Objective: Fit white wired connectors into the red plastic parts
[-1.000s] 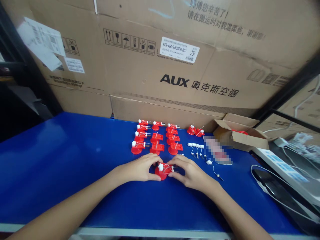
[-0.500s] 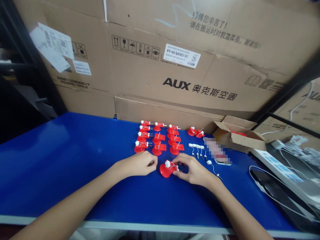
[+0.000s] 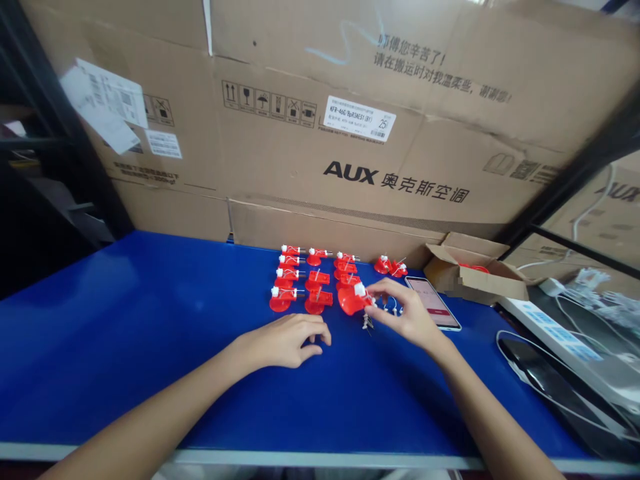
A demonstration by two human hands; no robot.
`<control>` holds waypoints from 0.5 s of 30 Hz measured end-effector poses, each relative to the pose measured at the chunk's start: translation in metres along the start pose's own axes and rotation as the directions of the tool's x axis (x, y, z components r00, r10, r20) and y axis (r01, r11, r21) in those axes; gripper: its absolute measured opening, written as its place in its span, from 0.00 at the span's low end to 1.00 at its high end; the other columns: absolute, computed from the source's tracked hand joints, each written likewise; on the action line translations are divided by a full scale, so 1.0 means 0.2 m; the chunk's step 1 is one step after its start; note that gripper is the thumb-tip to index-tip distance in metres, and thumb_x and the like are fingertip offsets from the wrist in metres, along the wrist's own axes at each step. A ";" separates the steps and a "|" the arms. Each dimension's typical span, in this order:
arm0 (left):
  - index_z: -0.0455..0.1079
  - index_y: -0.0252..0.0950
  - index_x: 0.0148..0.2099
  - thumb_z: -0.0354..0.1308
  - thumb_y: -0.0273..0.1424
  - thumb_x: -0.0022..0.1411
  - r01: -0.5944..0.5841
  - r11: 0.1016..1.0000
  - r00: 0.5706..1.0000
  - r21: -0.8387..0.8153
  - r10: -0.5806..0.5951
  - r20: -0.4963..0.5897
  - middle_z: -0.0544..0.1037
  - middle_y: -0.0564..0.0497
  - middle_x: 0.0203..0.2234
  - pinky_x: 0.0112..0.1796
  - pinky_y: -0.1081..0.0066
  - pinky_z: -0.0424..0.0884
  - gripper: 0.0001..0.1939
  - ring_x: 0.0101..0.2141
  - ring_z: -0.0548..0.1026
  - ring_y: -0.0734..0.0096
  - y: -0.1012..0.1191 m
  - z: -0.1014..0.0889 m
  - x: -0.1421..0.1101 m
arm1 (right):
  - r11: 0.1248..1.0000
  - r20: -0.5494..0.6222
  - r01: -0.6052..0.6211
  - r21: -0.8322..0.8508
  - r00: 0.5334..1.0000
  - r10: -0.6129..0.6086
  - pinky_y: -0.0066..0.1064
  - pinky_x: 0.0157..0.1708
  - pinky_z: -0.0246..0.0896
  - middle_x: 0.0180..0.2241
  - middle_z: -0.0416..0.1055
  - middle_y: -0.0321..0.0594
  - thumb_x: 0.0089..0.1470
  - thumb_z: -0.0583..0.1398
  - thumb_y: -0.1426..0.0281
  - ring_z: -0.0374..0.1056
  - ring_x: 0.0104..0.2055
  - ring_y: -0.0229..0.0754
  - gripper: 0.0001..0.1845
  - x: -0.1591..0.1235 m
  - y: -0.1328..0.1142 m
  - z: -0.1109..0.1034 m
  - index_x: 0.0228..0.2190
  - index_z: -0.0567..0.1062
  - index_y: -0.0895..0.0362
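On the table (image 3: 125, 333): our red holders (image 3: 283, 305), rowed likely for order.
Right hand (image 3: 407, 313): grasps a wired holder (image 3: 351, 301).
Left hand (image 3: 287, 339): released.

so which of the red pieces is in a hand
The red piece pinched in the right hand; no hand grips any of the others.

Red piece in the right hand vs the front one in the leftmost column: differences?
- Support: the held piece is gripped by the right hand; the column piece stands on the blue table.
- Pose: the held piece looks tilted; the column piece sits upright.
- Far end: the held piece's is partly hidden by fingers; the column piece's is uncovered.

Shared: red body, white block.
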State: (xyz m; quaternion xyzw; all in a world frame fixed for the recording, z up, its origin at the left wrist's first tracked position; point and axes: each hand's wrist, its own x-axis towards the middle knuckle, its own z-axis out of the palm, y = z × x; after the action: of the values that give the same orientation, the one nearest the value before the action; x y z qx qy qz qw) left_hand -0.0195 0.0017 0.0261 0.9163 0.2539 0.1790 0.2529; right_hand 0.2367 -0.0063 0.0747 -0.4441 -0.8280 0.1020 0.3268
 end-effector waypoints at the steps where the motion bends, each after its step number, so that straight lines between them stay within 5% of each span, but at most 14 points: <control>1: 0.70 0.39 0.42 0.55 0.32 0.59 0.005 1.000 1.000 0.001 -0.005 -0.010 0.76 0.51 0.37 0.36 0.74 0.66 0.08 0.35 0.74 0.69 0.01 0.00 0.00 | 0.999 -0.051 -0.004 -0.033 0.999 0.002 0.32 0.34 0.62 0.35 0.71 0.41 0.51 0.60 0.65 0.66 0.34 0.40 0.12 0.04 0.01 -0.01 0.38 0.72 0.57; 4: 0.70 0.38 0.42 0.55 0.36 0.60 0.021 1.000 1.000 0.022 -0.020 -0.018 0.76 0.51 0.34 0.34 0.74 0.66 0.10 0.33 0.74 0.69 0.03 0.01 0.00 | 0.986 -0.114 -0.020 -0.167 0.993 0.001 0.34 0.37 0.62 0.36 0.72 0.42 0.52 0.60 0.64 0.67 0.36 0.42 0.14 0.21 0.03 -0.02 0.39 0.72 0.58; 10: 0.71 0.39 0.40 0.52 0.35 0.62 0.005 0.997 0.999 0.077 -0.003 -0.033 0.76 0.51 0.31 0.33 0.74 0.65 0.09 0.32 0.74 0.69 0.02 0.04 0.00 | 0.888 0.165 -0.033 -0.458 0.979 0.122 0.35 0.43 0.59 0.40 0.73 0.47 0.52 0.59 0.67 0.66 0.44 0.47 0.14 0.60 0.12 0.14 0.40 0.74 0.61; 15: 0.70 0.38 0.39 0.53 0.34 0.61 0.013 0.997 0.999 0.081 -0.011 -0.031 0.76 0.52 0.30 0.33 0.74 0.65 0.07 0.31 0.74 0.69 0.01 0.03 0.00 | 0.830 0.295 -0.005 -0.558 0.934 0.204 0.40 0.45 0.59 0.41 0.71 0.47 0.53 0.60 0.67 0.65 0.46 0.47 0.12 0.70 0.19 0.31 0.37 0.74 0.62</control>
State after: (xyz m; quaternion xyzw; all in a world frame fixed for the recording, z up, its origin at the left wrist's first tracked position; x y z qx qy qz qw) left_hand -0.0153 -0.0028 0.0227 0.9215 0.2703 0.1809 0.2124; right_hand 0.1680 0.1355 0.0728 -0.5396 -0.8401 -0.0462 0.0307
